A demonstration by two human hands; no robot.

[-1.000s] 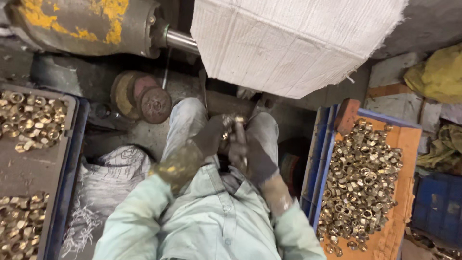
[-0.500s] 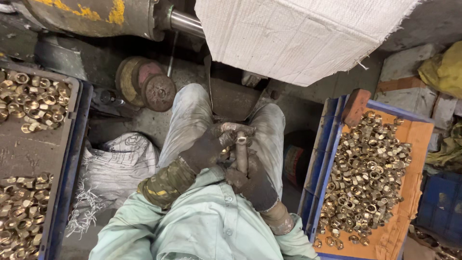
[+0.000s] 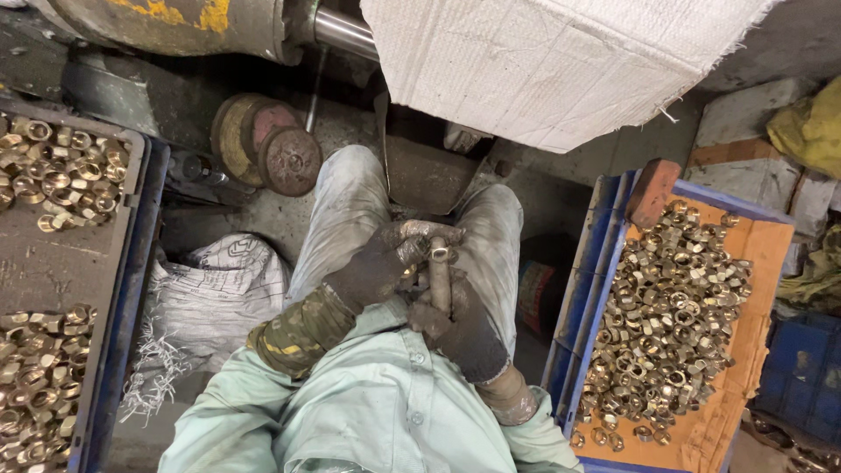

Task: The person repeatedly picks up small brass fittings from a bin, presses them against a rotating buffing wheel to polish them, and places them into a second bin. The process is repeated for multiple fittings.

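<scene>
Right hand (image 3: 460,328), dark glove, grip wrapped tight round a short metal rod (image 3: 439,278) held upright over the lap, rod's open top end showing just above the fingers. Left hand (image 3: 381,263), also dark gloved, fingers curled over the rod's top, pinching a small brass piece (image 3: 441,255) there; piece too small to tell if nut or ring. Both hands touching each other, one rod, one piece between them. Camouflage cuff (image 3: 298,333) on left forearm, pale green shirt (image 3: 377,412) below. Two knees in grey trousers (image 3: 350,201) either side of the hands.

Right of the legs: one blue crate (image 3: 574,350) lined with orange cardboard, heaped with brass hex nuts (image 3: 674,324), far too many to count. One red-brown block (image 3: 653,191) resting on the crate's far rim.

Left: one dark tray (image 3: 131,289) with two separate heaps of brass nuts (image 3: 61,175), upper and lower, uncounted. One white woven sack (image 3: 215,289) crumpled between tray and left leg.

Ahead: two rusty round discs (image 3: 267,144) overlapping on the floor, one white woven cloth (image 3: 543,61) hanging over the machine, one steel shaft (image 3: 346,31) coming from a yellow-painted machine body (image 3: 166,22).
</scene>
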